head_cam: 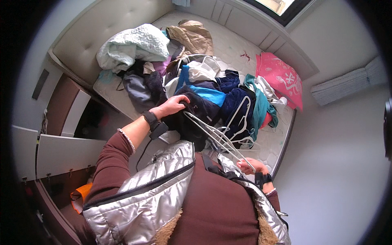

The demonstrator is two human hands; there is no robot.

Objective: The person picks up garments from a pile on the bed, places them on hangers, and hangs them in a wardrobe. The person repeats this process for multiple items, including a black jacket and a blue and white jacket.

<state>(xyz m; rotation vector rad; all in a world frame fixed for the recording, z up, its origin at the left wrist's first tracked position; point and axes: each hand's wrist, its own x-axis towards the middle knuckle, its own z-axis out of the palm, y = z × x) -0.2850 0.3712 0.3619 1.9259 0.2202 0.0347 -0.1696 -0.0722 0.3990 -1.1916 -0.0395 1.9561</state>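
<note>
My left hand (172,106) grips a black, fuzzy-looking garment (191,131) with its fingers curled into the cloth. The garment hangs toward me at the near side of a clothes heap. At the lower right, my right hand (252,166) holds one end of a white clothes hanger (211,135). The hanger slants up to the left, and its far end lies close beside the black garment, just below my left hand. I cannot tell whether that end is inside the cloth. More white hangers (243,124) lie on dark blue velvety clothing (234,107) to the right.
The heap lies on a bare mattress (229,39) with a padded headboard (122,18). It includes a pale quilted cover (134,46), a tan jacket (194,36) and a teal garment (260,104). A pink printed bag or cushion (280,76) sits near the right wall. White cabinet panels (70,151) stand left.
</note>
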